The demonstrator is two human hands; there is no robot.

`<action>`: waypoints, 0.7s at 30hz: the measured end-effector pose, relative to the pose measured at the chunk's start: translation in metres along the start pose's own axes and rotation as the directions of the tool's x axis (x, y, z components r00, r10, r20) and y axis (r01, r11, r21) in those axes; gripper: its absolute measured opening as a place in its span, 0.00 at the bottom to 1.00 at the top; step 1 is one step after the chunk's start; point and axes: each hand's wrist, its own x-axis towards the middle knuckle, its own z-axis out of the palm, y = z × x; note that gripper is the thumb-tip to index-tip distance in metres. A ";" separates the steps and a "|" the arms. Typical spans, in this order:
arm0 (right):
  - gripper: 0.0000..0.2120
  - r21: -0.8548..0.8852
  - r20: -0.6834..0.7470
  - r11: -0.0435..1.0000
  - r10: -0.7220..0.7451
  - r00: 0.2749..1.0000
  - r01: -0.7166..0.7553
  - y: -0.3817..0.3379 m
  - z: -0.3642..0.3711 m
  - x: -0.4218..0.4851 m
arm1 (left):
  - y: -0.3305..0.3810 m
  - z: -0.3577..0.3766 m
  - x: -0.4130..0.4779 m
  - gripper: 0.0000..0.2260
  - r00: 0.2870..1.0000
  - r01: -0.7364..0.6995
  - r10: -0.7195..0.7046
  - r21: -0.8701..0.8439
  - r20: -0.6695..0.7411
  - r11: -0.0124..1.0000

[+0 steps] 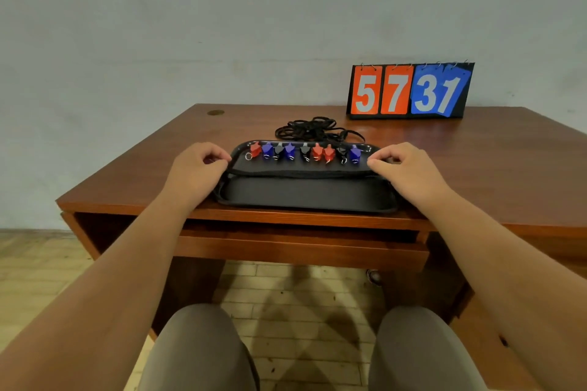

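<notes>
Working both ends of the open black case (305,192) at once looks like the step in hand, so make the two sides move as one. The case lies at the near edge of the surface (476,168), closer to you than the scoreboard (409,90) and to its left. Your left grip (197,165) pinches the case's rim with curled fingers at the end far from the scoreboard, and your right grip (403,168) pinches the rim at the end nearest to it. The row of red, blue and black whistles (305,152) sits in the half on the scoreboard's side. The plain padded half lies flat toward you. If you fold or lift the loaded half, I judge that level, even travel matters most, because a tilt toward either end could slide the whistles out of their seats. Mind the tangle of black cords (317,130), which lies left of the scoreboard, just beyond the case. A loop could catch in the zip. Your fingertips are tucked under your knuckles, so it is hard to tell whether they hold the zip edge alone or the tray wall too. You also cannot tell whether the whistles are clipped in or only resting. The small rings on them are barely legible. The scoreboard's last blue card hangs askew.
</notes>
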 end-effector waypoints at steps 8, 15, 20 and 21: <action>0.08 0.067 -0.021 0.992 0.109 0.994 -0.107 0.007 0.002 0.000 | -0.003 0.004 0.000 0.07 0.998 0.007 -0.007 -0.002 0.069 1.000; 0.09 0.073 0.002 0.987 0.145 0.989 -0.145 0.007 0.002 0.001 | 0.005 0.004 0.003 0.06 0.995 0.059 -0.058 -0.007 0.078 0.998; 0.08 0.139 0.047 0.964 0.222 0.974 -0.227 0.001 -0.003 0.008 | 0.025 -0.003 0.012 0.05 0.997 -0.021 0.016 0.069 0.070 0.997; 0.09 0.156 0.048 0.957 0.240 0.970 -0.244 0.001 -0.006 0.011 | 0.031 -0.004 0.015 0.05 0.997 -0.037 0.031 0.079 0.075 0.996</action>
